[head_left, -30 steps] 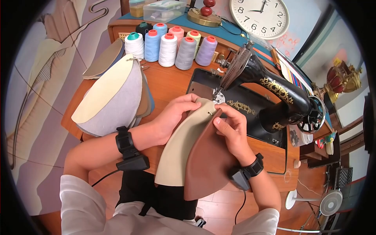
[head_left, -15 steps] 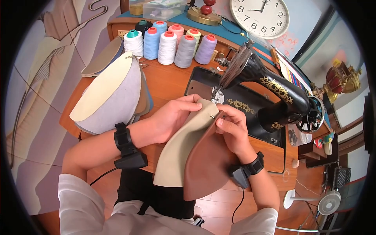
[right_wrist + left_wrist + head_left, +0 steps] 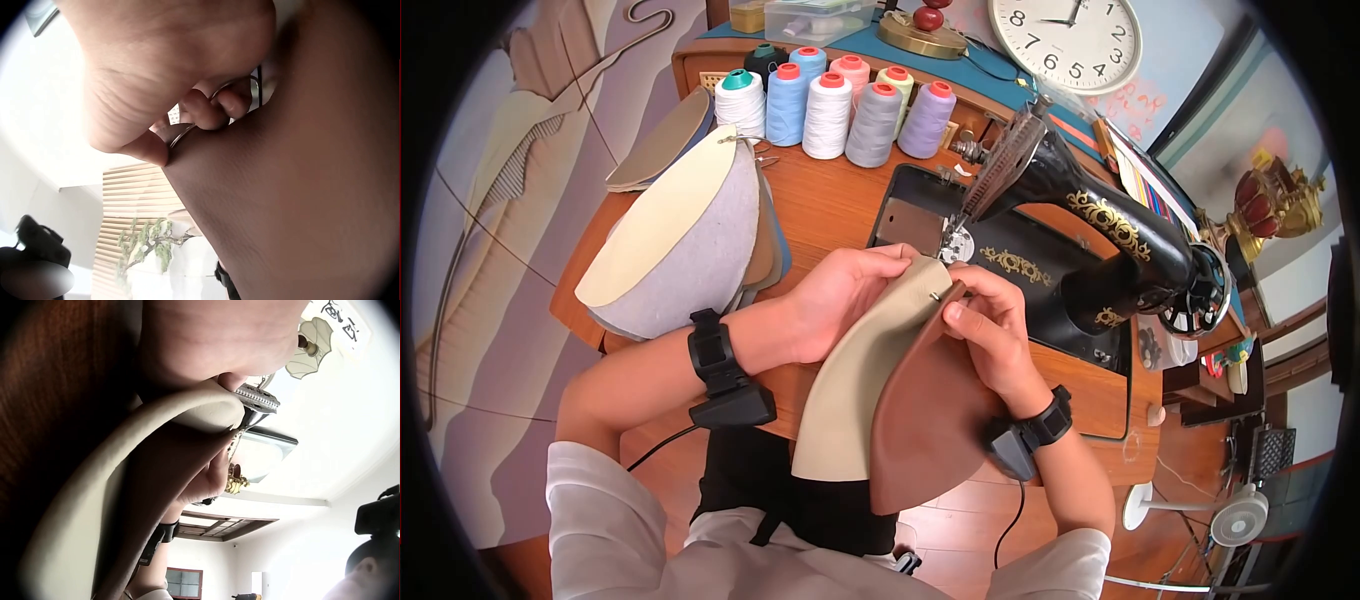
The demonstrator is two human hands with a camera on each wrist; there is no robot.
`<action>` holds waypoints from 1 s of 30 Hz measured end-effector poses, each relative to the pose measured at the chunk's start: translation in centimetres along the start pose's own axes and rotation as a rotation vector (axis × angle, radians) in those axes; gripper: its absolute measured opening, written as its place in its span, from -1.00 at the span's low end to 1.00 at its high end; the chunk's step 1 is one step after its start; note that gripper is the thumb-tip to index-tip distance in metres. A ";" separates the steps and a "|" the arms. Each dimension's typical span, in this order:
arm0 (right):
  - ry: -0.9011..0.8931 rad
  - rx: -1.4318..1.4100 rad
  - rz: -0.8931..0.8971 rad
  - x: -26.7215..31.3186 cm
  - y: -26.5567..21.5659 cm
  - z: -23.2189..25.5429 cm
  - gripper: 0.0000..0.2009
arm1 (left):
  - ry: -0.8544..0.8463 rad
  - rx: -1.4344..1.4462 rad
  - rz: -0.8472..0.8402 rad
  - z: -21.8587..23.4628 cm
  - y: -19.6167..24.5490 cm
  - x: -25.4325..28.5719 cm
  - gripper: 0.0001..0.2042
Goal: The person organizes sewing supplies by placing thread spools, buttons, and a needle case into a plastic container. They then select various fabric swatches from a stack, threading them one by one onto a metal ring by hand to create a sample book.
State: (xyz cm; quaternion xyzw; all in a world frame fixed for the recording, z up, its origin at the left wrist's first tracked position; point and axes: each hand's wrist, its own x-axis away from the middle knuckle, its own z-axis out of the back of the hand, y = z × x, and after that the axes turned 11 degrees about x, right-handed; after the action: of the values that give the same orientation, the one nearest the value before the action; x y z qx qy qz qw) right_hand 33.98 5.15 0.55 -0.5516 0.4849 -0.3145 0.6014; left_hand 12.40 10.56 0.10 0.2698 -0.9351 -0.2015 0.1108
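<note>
My left hand (image 3: pixel 832 302) pinches a cream leather swatch (image 3: pixel 845 390) near its narrow top, thumb uppermost. In my right hand (image 3: pixel 997 338), thumb and fingers grip the narrow end of a brown leather swatch (image 3: pixel 930 425). A thin metal ring (image 3: pixel 936 296) joins the two near their tops; the right wrist view shows the ring (image 3: pixel 181 135) curving past the fingers. Both swatches widen downward over the lap, the brown one overlapping the cream. In the left wrist view, the cream swatch (image 3: pixel 69 531) bends in a curve beside the brown one (image 3: pixel 165 465).
Just beyond the hands stands a black sewing machine (image 3: pixel 1115 225) with gold ornament. Several thread cones (image 3: pixel 828 120) line the table's back. At left lies a ringed bundle of swatches (image 3: pixel 690 240), with another stack (image 3: pixel 662 150) behind it. A wall clock (image 3: pixel 1065 45) hangs behind.
Both hands keep their holds on the two swatches. The left thumb has shifted slightly left along the cream swatch's top; otherwise the swatches stay nearly in place.
</note>
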 end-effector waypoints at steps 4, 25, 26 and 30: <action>-0.015 0.027 0.019 -0.2 -0.2 0.1 -0.76 | 0.090 -0.088 -0.024 -0.9 -0.1 0.2 -0.78; 0.078 0.138 0.072 -0.1 -0.3 -0.3 -0.75 | 0.140 -0.252 -0.269 -0.9 -0.5 0.1 -0.81; 0.078 0.138 0.072 -0.1 -0.4 -0.3 -0.75 | 0.149 -0.250 -0.258 -1.1 -0.5 0.2 -0.80; 0.069 0.156 0.073 -0.1 -1.0 -0.7 -0.74 | 0.124 -0.256 -0.217 -1.3 -0.5 0.3 -0.76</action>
State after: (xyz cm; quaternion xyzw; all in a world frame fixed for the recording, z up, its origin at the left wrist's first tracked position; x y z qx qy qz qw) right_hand 33.42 4.77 1.56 -0.4741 0.4989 -0.3480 0.6366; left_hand 12.76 9.61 1.08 0.3647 -0.8586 -0.3127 0.1791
